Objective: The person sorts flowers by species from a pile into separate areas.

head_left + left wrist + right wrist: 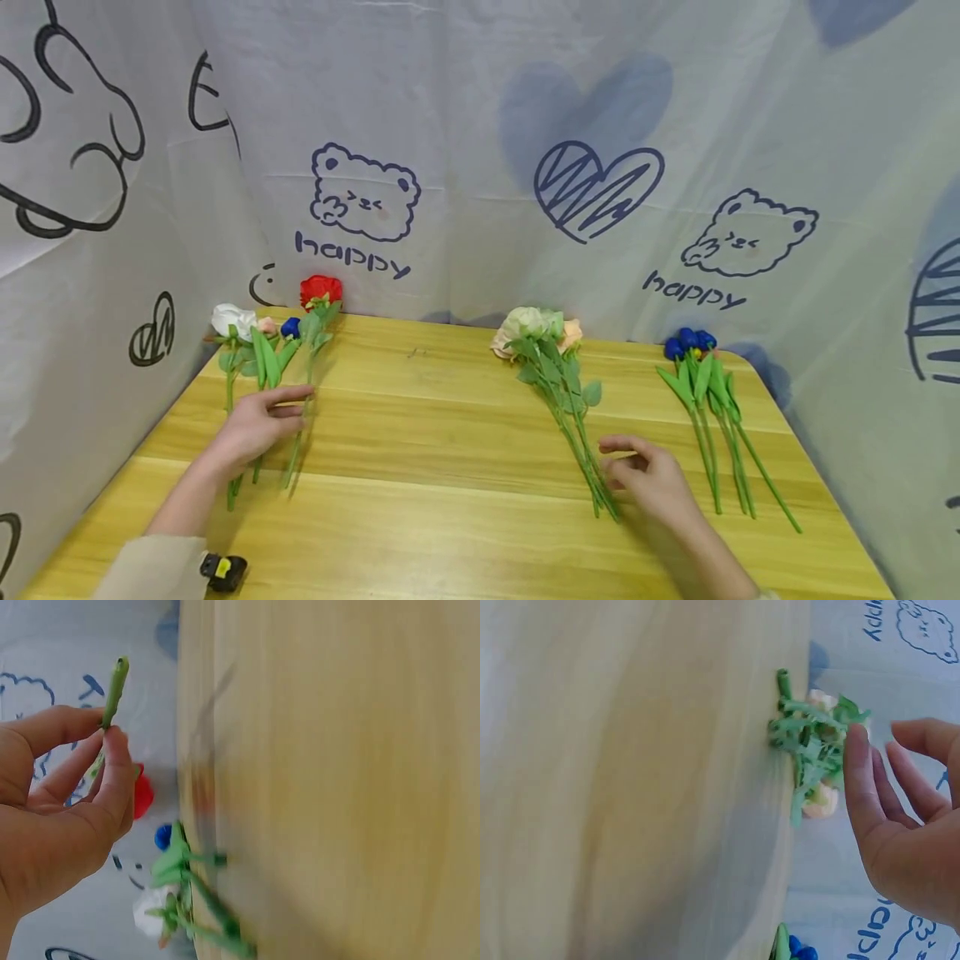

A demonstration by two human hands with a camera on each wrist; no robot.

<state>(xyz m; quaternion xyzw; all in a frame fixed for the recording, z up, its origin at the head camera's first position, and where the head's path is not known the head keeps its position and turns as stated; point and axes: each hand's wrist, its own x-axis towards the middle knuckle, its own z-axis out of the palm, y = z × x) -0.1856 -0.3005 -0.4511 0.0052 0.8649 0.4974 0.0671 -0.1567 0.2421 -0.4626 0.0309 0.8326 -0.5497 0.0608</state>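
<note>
My left hand (258,423) pinches the green stem (114,694) of a red artificial rose (321,289) between thumb and fingers. The rose's head points toward the back wall, and in the left wrist view it is partly hidden behind the fingers. Under and beside that hand lie a white flower (233,321), a small blue tulip (290,327) and a pinkish bloom (267,326). My right hand (651,482), fingers loosely bent and holding nothing, hovers beside the lower stems of a bunch of cream and peach roses (528,327).
On the right side of the wooden table (420,533) lies a group of blue tulips (688,342) with long green stems. A printed white cloth (465,167) hangs around the back and sides. A small black and yellow device (223,572) sits at my left cuff.
</note>
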